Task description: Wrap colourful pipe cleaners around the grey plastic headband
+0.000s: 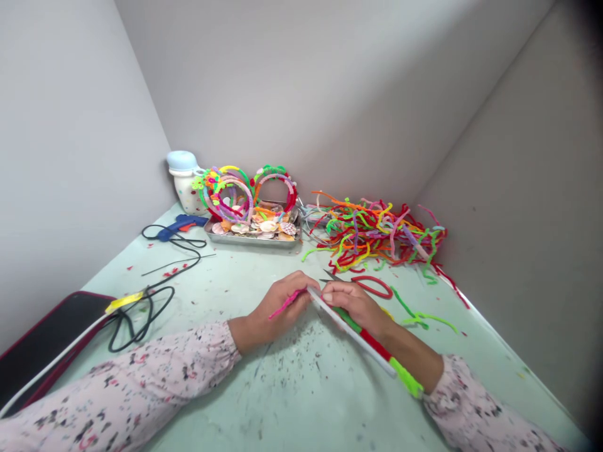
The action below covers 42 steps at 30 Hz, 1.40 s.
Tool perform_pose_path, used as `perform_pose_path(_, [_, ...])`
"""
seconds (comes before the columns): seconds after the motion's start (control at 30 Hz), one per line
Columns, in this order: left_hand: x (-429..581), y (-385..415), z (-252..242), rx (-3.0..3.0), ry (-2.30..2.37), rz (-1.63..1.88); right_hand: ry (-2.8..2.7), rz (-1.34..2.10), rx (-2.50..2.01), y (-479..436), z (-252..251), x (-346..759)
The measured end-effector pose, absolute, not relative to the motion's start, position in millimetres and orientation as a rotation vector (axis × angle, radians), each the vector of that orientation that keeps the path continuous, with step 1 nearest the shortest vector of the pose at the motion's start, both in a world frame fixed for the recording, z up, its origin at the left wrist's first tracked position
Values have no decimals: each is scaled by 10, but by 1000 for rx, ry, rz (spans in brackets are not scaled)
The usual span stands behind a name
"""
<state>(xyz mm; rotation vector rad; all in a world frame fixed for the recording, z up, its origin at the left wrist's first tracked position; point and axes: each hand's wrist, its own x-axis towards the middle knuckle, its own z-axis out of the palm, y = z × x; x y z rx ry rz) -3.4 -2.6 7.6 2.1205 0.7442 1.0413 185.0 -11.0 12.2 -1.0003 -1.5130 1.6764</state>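
Observation:
My left hand (277, 307) is closed in a pinch on a pink pipe cleaner (284, 305) at the tip of a white headband (351, 336). My right hand (355, 304) grips that headband, which runs back along my right forearm and is partly wrapped in green, red and bright green pipe cleaners (377, 345). Both hands hover just above the pale green table (292, 389). A pair of red-handled scissors (372, 285) lies just beyond my right hand.
A heap of coloured pipe cleaners (377, 235) lies at the back right. A metal tray (254, 237) holds shells and finished wrapped headbands (249, 188). A white jar (186, 182), a blue glue gun (181, 225) with black cord (141, 314) and a dark case (42, 351) sit left.

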Motion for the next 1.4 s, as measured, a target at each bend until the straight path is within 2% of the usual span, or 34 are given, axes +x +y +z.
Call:
perform_pose_path(0.33, [-32, -44, 121, 2126, 695, 1049, -1515, 1810, -965, -38, 7, 1916])
perform_pose_path(0.47, [-15, -40, 80, 1966, 830, 983, -1526, 1819, -955, -68, 56, 1907])
perform_pose_path(0.6, [18, -8, -17, 1717, 948, 957, -1497, 1728, -1010, -125, 127, 1869])
perform_pose_path(1.1, [-9, -22, 62, 1696, 893, 925, -1808, 1086, -1110, -172, 29, 1814])
perform_pose_path(1.4, [-2, -4, 43, 1516, 806, 831, -1935, 876, -1159, -200, 22, 1818])
